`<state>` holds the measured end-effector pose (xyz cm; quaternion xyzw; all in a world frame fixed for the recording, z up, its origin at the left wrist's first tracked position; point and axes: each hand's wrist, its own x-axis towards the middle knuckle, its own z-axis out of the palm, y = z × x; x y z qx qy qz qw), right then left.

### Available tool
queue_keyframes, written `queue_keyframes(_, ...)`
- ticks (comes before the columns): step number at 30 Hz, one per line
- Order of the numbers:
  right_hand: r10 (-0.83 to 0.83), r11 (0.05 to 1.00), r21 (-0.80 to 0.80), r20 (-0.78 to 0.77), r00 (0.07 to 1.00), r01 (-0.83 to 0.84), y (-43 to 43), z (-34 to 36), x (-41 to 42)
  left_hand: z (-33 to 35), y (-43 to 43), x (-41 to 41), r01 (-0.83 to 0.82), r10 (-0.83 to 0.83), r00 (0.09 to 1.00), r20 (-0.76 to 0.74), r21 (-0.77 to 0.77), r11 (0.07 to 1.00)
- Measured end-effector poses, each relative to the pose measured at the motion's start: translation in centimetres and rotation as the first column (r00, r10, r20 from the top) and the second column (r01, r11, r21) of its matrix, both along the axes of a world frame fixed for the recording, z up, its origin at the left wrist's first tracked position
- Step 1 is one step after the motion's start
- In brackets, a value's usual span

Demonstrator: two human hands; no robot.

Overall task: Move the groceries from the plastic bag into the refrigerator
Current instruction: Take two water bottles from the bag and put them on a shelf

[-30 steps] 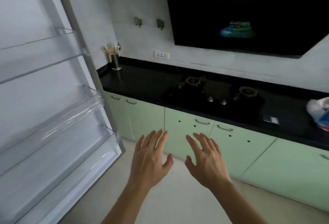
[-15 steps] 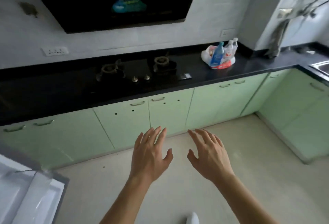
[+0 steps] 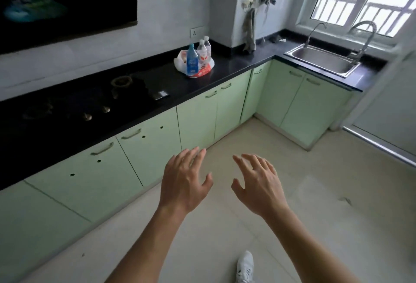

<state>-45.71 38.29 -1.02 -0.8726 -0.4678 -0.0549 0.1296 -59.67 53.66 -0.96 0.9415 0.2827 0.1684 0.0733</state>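
- Meanwhile, both hands hang in mid-air above the pale tiled floor (image 3: 315, 192), palms down; the left hand (image 3: 183, 181) and the right hand (image 3: 258, 187) each have fingers spread apart and hold nothing.
- Well beyond them, a white plastic bag (image 3: 180, 62) with red print sits on the black countertop (image 3: 225, 73), near the back wall and to the right of the gas stove (image 3: 94, 100).
- A blue bottle (image 3: 192, 62) stands upright at the front of the bag, with two clear bottles (image 3: 203, 52) just behind it, their caps rising above the bag's rim.
- A small dark flat object (image 3: 161, 95) lies on the counter between the stove and the bag; what it is cannot be made out.
- Pale green cabinets (image 3: 198, 123) run below the counter and turn the corner toward a steel sink (image 3: 322, 61) under the window (image 3: 364, 1).
- A white shoe (image 3: 245, 267) shows at the bottom edge.
- No refrigerator appears in this view.
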Motion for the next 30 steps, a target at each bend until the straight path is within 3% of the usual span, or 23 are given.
queue_keyframes(13,-0.131,0.991,0.016,-0.055,0.99,0.132,0.8,-1.9,12.8,-1.2,1.8,14.9,0.095,-0.094,0.995,-0.038,0.009,0.995)
queue_keyframes(23,-0.089,0.994,0.05,-0.072,0.993,0.092,5.1,-1.0,30.3,-0.1,4.9,32.1,0.043,-0.042,0.997,-0.059,0.004,0.999)
queue_keyframes(30,-0.037,0.997,0.063,-0.098,0.995,0.043,8.7,-1.2,37.8,-0.5,7.4,38.3,-0.028,0.027,0.996,-0.079,-0.012,1.0)
